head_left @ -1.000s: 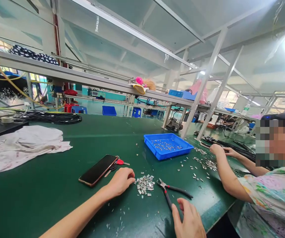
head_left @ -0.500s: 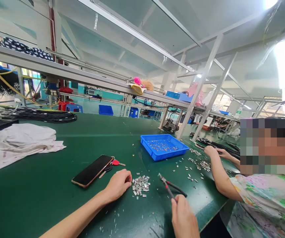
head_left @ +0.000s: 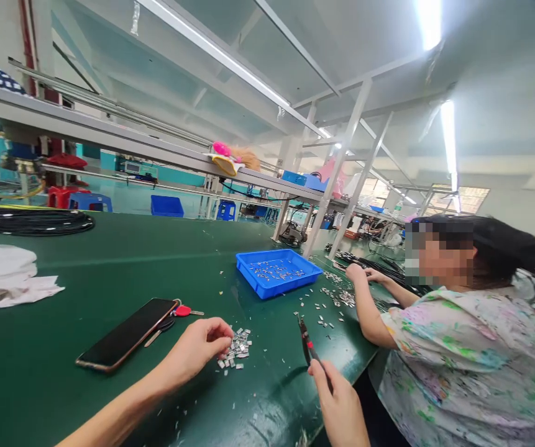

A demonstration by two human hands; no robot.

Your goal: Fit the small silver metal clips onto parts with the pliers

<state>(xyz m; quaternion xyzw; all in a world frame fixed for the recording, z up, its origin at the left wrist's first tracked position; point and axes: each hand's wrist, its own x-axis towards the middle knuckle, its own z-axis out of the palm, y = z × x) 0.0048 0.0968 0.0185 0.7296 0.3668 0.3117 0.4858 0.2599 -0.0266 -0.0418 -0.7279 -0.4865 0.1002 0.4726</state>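
Observation:
My left hand (head_left: 202,347) is at the left edge of a small pile of flat silver metal pieces (head_left: 242,349). Its thumb and fingers are pinched together; whatever is between the fingertips is too small to make out. In my right hand (head_left: 342,406) is a pair of pliers (head_left: 310,347) with dark handles and red marks, jaws pointing away from me above the green table. A phone (head_left: 125,335) lies left of my left hand, with a bunch of keys (head_left: 183,311) touching its far end.
Beyond the pile stands a blue tray (head_left: 274,289) with small metal bits inside. More metal pieces (head_left: 344,298) are scattered near a co-worker (head_left: 463,347) at the right. White cloth (head_left: 6,279) and coiled black cables (head_left: 29,220) lie at the left. A metal frame post (head_left: 337,167) rises behind the tray.
The view has turned right, showing more of the co-worker. My left hand has moved onto the pile's edge. The pliers have turned more upright, and their handles now look closer together.

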